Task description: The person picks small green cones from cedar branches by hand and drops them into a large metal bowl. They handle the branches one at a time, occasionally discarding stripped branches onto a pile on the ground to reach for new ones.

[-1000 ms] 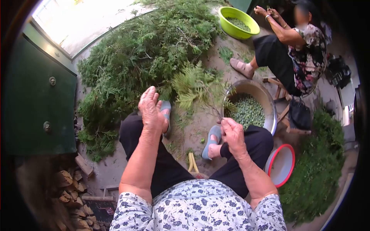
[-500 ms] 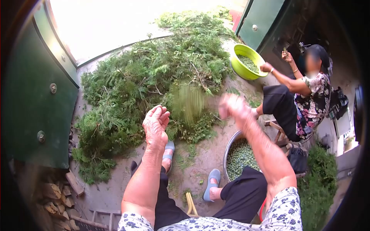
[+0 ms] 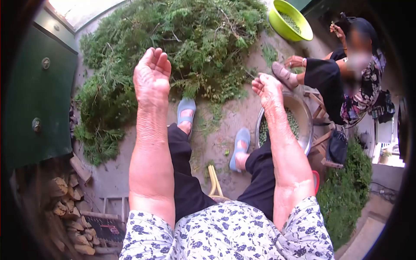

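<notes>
head | left hand [image 3: 151, 78] empty, raised | right hand [image 3: 268, 89] over bowl rim [image 3: 308, 125]

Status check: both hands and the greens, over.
Left hand open, empty, raised over branch pile. Right hand open above metal bowl of green seeds. Nothing between hands and pile.

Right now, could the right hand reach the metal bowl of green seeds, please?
Probably yes: the right hand hovers open just above the metal bowl rim, nothing between them.

Red-rimmed basin [image 3: 316, 182] — mostly hidden behind the right forearm [image 3: 286, 160]
</notes>
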The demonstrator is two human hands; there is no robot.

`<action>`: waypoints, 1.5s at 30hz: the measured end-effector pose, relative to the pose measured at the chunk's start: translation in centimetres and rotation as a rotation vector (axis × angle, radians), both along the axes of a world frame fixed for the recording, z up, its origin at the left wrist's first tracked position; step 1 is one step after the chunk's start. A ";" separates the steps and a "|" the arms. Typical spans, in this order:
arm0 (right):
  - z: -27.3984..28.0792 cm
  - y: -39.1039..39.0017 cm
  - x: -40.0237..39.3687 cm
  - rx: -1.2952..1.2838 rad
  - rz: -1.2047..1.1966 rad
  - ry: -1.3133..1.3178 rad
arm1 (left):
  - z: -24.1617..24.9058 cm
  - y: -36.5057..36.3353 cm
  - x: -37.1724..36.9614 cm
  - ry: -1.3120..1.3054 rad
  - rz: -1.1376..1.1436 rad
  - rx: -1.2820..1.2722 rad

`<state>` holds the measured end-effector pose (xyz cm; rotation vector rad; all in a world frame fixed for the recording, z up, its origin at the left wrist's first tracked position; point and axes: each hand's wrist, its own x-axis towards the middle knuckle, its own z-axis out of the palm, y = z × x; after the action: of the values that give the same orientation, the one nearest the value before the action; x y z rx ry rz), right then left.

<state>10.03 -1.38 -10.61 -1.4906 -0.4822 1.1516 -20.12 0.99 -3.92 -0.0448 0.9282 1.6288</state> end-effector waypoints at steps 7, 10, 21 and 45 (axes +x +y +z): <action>-13.9 -5.1 -1.8 -0.388 -0.081 0.162 | -0.1 0.0 -0.5 -0.001 -0.037 0.021; -17.1 -6.2 -3.9 -0.480 -0.044 0.189 | -0.6 -0.4 -1.7 -0.005 -0.056 0.054; -23.3 3.9 -8.4 -0.186 0.717 -0.863 | 0.7 -1.3 0.8 0.084 -0.156 0.035; -5.1 2.0 -3.3 0.113 0.341 -0.277 | 1.0 -1.4 4.7 0.135 -0.320 -0.014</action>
<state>6.74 0.57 -15.73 -1.5123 -1.0063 1.1588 -15.40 -0.39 -2.94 0.1971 0.9947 1.3403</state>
